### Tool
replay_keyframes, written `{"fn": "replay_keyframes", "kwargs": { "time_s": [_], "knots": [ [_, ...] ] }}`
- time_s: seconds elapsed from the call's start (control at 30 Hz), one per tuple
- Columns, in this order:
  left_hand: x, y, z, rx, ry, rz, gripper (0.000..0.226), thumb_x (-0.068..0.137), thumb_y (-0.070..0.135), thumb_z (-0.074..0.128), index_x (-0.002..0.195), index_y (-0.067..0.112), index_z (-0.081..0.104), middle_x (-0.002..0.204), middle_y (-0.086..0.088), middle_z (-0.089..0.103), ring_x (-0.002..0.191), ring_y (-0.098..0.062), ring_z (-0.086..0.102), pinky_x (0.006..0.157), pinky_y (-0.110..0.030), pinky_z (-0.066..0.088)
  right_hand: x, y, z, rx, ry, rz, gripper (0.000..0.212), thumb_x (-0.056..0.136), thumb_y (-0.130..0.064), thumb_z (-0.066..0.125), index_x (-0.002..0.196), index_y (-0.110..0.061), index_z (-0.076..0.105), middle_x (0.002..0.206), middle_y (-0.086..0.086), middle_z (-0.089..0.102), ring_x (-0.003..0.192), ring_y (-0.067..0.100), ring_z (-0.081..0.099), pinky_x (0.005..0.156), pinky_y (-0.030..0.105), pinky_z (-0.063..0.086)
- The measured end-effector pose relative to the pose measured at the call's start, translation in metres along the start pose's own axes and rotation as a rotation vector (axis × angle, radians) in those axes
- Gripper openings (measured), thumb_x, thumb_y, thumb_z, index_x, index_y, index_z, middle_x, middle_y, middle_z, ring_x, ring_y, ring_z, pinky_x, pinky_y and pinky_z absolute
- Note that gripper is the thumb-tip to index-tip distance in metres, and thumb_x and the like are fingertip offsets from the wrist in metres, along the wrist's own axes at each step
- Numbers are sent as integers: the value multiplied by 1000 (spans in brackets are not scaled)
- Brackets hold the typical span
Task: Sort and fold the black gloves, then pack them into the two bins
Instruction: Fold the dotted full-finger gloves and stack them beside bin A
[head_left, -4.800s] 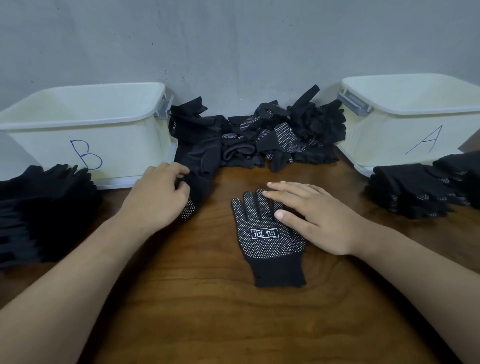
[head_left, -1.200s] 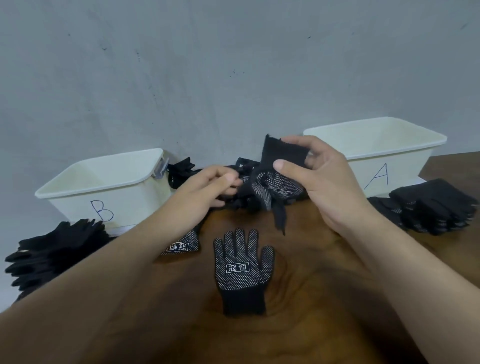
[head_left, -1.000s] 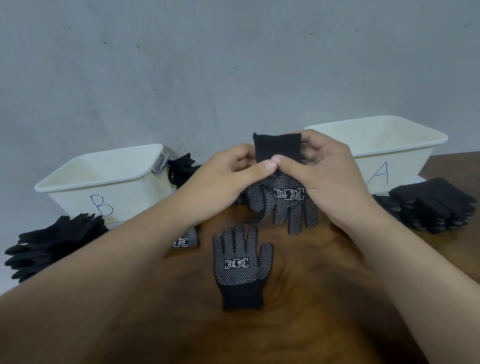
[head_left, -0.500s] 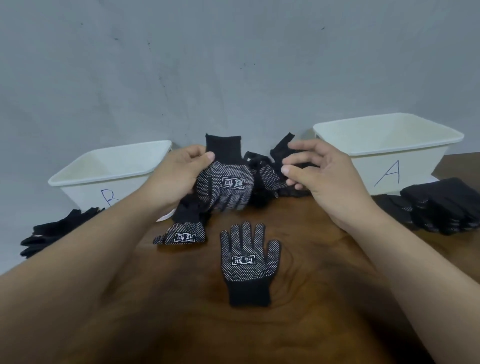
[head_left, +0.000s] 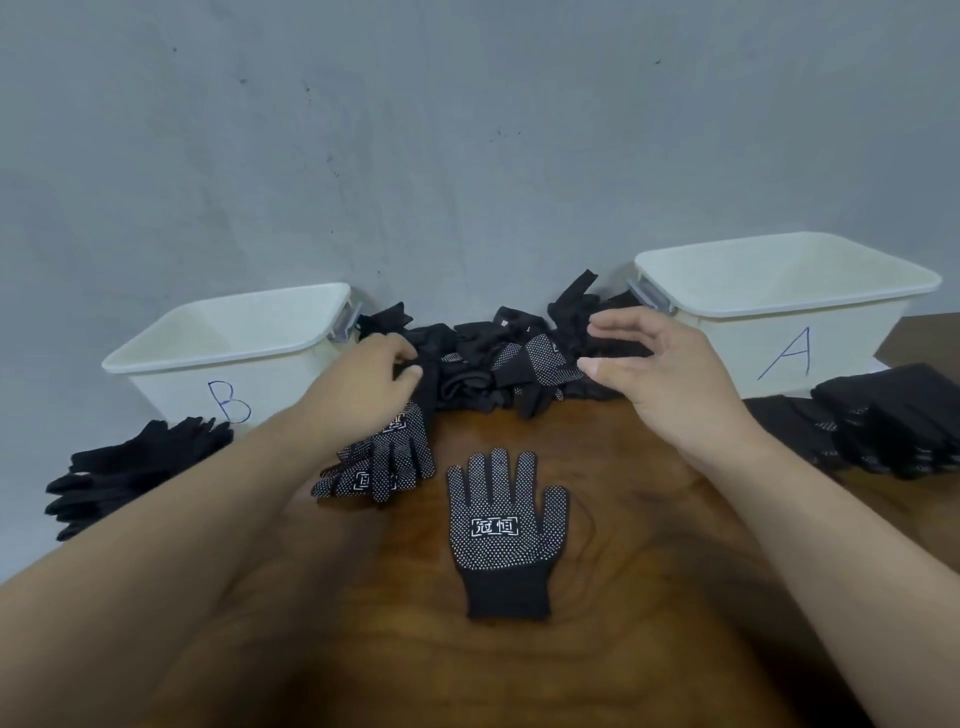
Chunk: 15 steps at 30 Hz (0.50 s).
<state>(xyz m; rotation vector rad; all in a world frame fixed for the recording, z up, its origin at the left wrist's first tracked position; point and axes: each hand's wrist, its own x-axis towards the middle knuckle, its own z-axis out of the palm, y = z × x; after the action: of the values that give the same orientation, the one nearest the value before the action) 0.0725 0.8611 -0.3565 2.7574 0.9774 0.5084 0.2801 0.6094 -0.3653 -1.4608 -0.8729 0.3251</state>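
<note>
Head view: brown wooden table (head_left: 649, 623); white plastic bin B (head_left: 171, 374) and white plastic bin A (head_left: 857, 338) not yet packed, nothing seen inside. Unsorted black glove heap (head_left: 483, 369) left between them. Left glove stack (head_left: 130, 467) and right glove stack (head_left: 893, 426) laid beside the bins. Dotted black glove (head_left: 506, 535) laid flat at centre, unfolded. Right hand (head_left: 670, 374): fingers spread, nothing held. Left hand (head_left: 363, 389): fingers curled at the heap, grip cannot be told.

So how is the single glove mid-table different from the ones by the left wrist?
The middle glove lies alone, spread flat, fingers pointing at the wall, nothing touching it. The gloves by the left wrist overlap one another, fingers pointing back toward the person, and the left hand seems to pinch the top one's cuff. Both are black with white grip dots and a white boxed logo, dotted side up.
</note>
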Motion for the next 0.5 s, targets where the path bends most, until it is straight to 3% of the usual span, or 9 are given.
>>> {"fn": "replay_keyframes", "kwargs": {
  "time_s": [0.27, 0.4, 0.5],
  "knots": [
    [48, 57, 39, -23, 79, 143, 20, 102, 29, 60, 119, 20, 68, 113, 2, 67, 108, -20, 63, 89, -37, 52, 4, 11, -9, -63, -24, 31, 59, 95, 12, 63, 126, -38, 66, 133, -12, 68, 104, 6, 77, 101, 38, 59],
    [69, 73, 58, 276, 126, 291, 24, 106, 25, 54, 118, 23, 74, 113, -5, 58, 111, -27, 52, 85, -37, 42, 6, 14, -10, -74, -26, 15, 61, 94, 13, 59, 123, -41, 64, 132, -13, 67, 106, 5, 76, 99, 37, 60],
    [81, 80, 71, 382, 90, 168, 32, 106, 42, 54, 121, 22, 75, 117, -8, 58, 117, -31, 52, 90, -42, 43, 9, 15, -12, -68, -17, 15, 61, 92, 12, 59, 124, -39, 65, 132, -14, 67, 106, 4, 76, 97, 35, 60]
  ]
}}
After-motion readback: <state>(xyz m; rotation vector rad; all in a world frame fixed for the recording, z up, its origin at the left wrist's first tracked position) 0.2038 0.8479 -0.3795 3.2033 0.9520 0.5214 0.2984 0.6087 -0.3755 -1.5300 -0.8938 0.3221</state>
